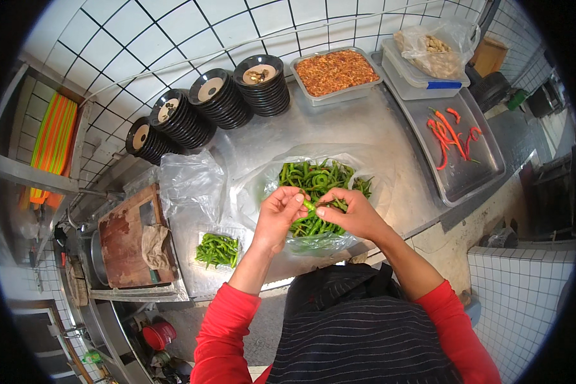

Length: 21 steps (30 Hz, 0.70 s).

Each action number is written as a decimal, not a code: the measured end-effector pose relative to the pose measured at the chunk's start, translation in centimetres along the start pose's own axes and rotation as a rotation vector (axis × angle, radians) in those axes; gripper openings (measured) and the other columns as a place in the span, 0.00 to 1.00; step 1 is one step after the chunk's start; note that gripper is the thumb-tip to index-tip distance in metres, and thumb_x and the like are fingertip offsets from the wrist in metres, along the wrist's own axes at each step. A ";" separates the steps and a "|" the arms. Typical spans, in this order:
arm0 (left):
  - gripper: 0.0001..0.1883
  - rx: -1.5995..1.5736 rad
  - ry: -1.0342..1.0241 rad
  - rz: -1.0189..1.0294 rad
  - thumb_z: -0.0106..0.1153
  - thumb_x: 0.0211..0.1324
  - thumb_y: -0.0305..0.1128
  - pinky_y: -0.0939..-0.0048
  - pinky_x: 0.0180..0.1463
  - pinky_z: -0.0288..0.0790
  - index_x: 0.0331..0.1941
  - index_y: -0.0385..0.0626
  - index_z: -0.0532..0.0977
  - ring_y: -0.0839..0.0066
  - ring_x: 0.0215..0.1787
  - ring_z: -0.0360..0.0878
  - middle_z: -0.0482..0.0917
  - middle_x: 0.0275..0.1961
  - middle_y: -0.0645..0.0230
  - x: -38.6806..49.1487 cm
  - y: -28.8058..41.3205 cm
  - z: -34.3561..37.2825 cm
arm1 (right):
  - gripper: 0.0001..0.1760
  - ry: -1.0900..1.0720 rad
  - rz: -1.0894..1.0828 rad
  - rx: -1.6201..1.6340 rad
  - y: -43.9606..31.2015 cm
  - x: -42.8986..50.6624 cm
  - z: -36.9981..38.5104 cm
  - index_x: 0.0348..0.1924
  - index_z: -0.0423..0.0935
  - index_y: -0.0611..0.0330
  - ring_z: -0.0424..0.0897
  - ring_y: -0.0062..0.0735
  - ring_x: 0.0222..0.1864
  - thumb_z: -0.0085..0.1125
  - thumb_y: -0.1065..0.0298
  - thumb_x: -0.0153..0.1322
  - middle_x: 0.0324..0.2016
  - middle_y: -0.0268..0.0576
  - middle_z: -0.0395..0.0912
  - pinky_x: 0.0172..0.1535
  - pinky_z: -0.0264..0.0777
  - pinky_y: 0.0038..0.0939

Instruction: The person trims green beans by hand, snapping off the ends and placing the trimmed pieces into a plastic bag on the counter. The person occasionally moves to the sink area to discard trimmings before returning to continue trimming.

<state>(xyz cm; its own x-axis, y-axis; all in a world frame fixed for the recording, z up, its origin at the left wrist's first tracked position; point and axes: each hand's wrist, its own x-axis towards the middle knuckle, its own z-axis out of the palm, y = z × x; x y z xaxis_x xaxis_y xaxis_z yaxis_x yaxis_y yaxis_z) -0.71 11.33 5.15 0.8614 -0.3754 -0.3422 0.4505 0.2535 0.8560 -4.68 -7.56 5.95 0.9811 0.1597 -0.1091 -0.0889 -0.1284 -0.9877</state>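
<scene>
My left hand (282,211) pinches a green chili pepper (309,205) between thumb and fingers. At the pepper's other end, the thumb and fingers of my right hand (350,211) close on its tip; dark stem-like bits show by those fingers. Both hands are above a clear plastic bag (312,245), spread wide on the steel table and filled with green chili peppers (317,175). To the left of my left forearm, a clear plastic tray (199,263) holds shorter green peppers (217,250).
A crumpled plastic bag (192,180) lies left on the steel table (278,132). Stacked black bowls (264,96) and a metal pan of reddish chopped food (336,72) line the wall. Right, a metal tray (480,177) bears red chilies (449,134). A wooden board (125,245) is far left.
</scene>
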 end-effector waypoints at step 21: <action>0.08 0.430 0.103 0.421 0.58 0.57 0.19 0.78 0.44 0.72 0.40 0.37 0.73 0.82 0.40 0.75 0.75 0.46 0.65 -5.2 -5.7 2.2 | 0.10 0.363 0.055 -0.102 3.6 -1.6 2.2 0.32 0.71 0.67 0.67 0.29 0.18 0.54 0.67 0.67 0.17 0.43 0.71 0.23 0.61 0.30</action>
<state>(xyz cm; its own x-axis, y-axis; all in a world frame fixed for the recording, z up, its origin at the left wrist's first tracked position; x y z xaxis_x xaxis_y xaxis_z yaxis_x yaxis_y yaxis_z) -8.25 9.85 2.88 0.9729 -0.2273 0.0427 -0.0506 -0.0289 0.9983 -6.93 -6.08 2.34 0.9741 -0.2045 -0.0968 -0.1433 -0.2266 -0.9634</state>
